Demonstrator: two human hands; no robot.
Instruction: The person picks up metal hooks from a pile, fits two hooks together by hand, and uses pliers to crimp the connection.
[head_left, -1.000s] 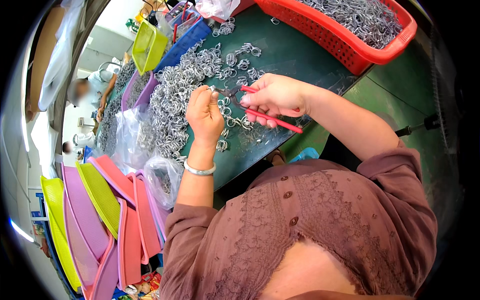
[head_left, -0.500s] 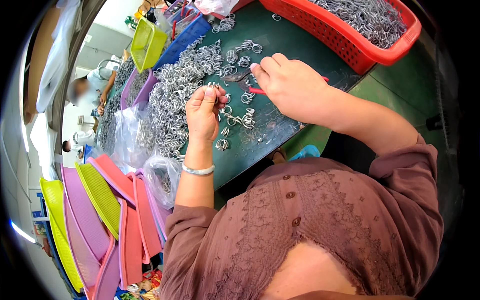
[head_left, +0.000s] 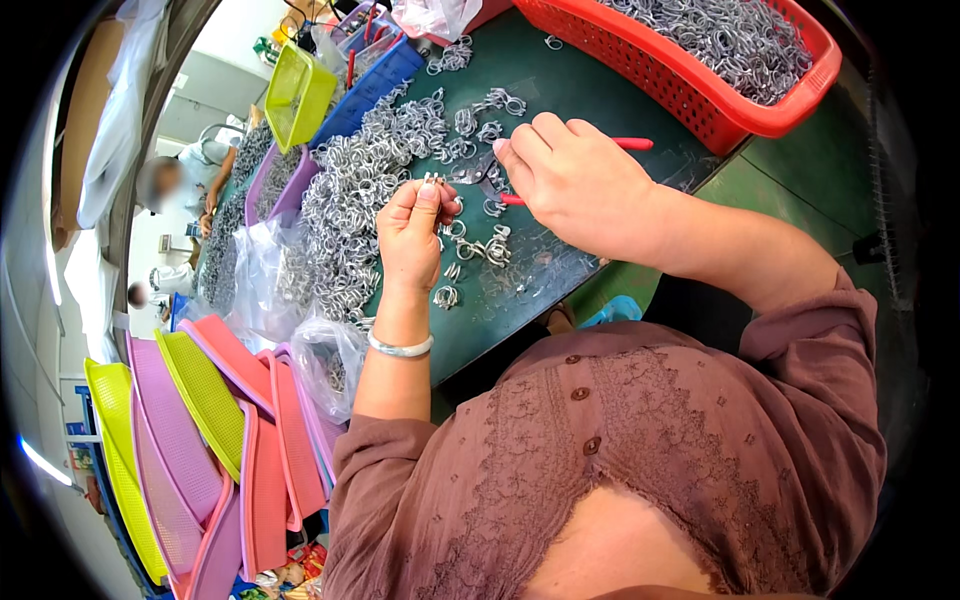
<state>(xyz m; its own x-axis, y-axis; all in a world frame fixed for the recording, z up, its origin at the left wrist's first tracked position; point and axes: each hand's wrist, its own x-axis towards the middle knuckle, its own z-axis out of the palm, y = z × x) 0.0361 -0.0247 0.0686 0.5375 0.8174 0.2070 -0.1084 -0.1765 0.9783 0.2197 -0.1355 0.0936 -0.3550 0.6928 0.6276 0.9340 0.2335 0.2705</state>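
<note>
My left hand [head_left: 412, 232] pinches a small silver metal clip [head_left: 433, 181] at its fingertips, above the dark green table [head_left: 560, 90]. My right hand [head_left: 578, 178] grips red-handled pliers [head_left: 632, 144], their jaws hidden under my fingers near the clip. A large heap of silver metal clips [head_left: 362, 190] lies just left of my left hand. A few loose clips [head_left: 480, 245] rest on the table between my hands.
A red basket [head_left: 700, 95] full of metal clips stands at the back right. Yellow, blue and purple trays [head_left: 300, 95] sit at the back left. Clear plastic bags [head_left: 265, 275] and stacked pink, purple and yellow trays [head_left: 200, 440] stand left of me. Other people [head_left: 160, 185] work farther left.
My right hand with the pliers moved up and left toward my left hand's fingertips. My left hand stayed nearly in place, holding the clip.
</note>
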